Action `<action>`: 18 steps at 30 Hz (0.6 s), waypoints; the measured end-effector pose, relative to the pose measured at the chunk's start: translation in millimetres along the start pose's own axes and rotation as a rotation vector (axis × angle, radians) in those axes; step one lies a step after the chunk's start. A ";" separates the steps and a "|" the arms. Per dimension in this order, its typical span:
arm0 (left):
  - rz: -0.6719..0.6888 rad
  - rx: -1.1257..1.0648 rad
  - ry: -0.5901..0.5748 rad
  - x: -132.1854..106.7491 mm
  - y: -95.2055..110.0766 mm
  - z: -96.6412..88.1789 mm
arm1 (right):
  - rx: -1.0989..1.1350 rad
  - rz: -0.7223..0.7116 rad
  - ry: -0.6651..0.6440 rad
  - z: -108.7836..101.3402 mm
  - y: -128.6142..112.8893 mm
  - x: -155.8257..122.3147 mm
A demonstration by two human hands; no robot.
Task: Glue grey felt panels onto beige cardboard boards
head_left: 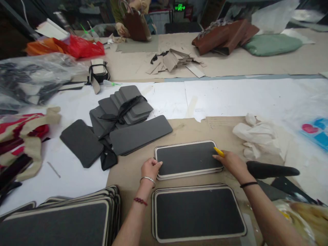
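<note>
A dark rectangular panel (188, 157) with rounded corners and a pale border lies on a thin stack in front of me. My left hand (150, 169) grips its left edge, thumb on top and fingers closed. At the panel's right end, my right hand (229, 162) is closed around a small yellow tool (219, 152); its tip is too small to make out, and a fingertip touches the panel. Nearer to me is a second stack of the same bordered panels (198, 213). A taller panel stack (58, 225) fills the lower left.
Dark grey boards (140, 135), some tied with black strips, lie beyond my left hand. Crumpled white paper (258, 135) and a black pointed object (273, 169) are at right. Cardboard scraps (176, 61) lie farther back. Across the table, a person's hand (122, 30) is by a brown bag (138, 25).
</note>
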State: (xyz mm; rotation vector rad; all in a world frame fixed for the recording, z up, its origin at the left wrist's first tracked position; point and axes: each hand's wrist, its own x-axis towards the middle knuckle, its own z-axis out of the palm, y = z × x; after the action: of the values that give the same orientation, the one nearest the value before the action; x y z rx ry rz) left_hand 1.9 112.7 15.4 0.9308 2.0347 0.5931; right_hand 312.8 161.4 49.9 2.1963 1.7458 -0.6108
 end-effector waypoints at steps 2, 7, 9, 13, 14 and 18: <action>-0.002 0.000 -0.001 -0.6 0.2 -0.3 | 0.007 0.001 0.001 -1.0 -0.7 0.1; 0.025 -0.002 -0.014 -1.6 -2.1 -1.4 | -0.007 0.018 -0.006 -2.6 -2.2 -1.4; 0.043 0.026 0.018 -1.6 -3.8 -2.0 | -0.011 0.039 -0.001 -3.3 -3.0 -4.2; 0.082 0.166 0.061 -3.9 -3.0 -3.1 | -0.016 0.115 0.098 -4.2 -6.4 -12.1; 0.096 0.202 0.073 -5.4 -1.6 -3.1 | -0.013 0.117 0.118 -4.1 -7.4 -13.8; 0.161 0.281 0.147 -11.5 4.4 -1.0 | 0.003 0.113 0.129 -1.5 -10.5 -16.4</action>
State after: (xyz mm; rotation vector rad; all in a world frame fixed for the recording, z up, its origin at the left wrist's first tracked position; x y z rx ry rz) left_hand 7.6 106.4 24.4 1.2581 2.2272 0.4800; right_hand 299.9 150.5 59.7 2.3648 1.6661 -0.4550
